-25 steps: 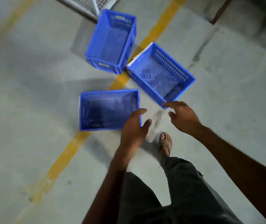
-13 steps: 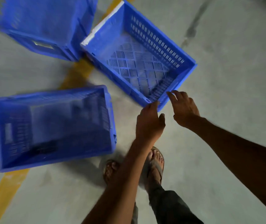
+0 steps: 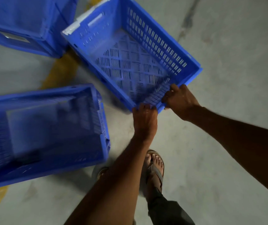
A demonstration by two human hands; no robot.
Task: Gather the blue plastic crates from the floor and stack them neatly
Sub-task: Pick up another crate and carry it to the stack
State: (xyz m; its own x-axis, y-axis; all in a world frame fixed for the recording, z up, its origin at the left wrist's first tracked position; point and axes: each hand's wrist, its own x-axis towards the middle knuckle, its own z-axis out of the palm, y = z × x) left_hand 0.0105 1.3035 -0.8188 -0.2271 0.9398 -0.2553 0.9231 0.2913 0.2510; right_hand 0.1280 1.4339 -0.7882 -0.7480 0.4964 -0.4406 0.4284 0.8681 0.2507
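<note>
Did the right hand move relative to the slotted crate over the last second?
Yes. The right hand went forward onto the near rim of the slotted crate and now grips it.

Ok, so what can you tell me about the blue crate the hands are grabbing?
The crate is bright blue plastic, rectangular, open-topped and empty. Its walls have rows of small slots, its bottom a lattice of vents, and its far rim a whitish strip. It stands skewed on the grey floor, its left side by a yellow line. The left hand and right hand both grip its near rim, fingers curled over the edge.
</note>
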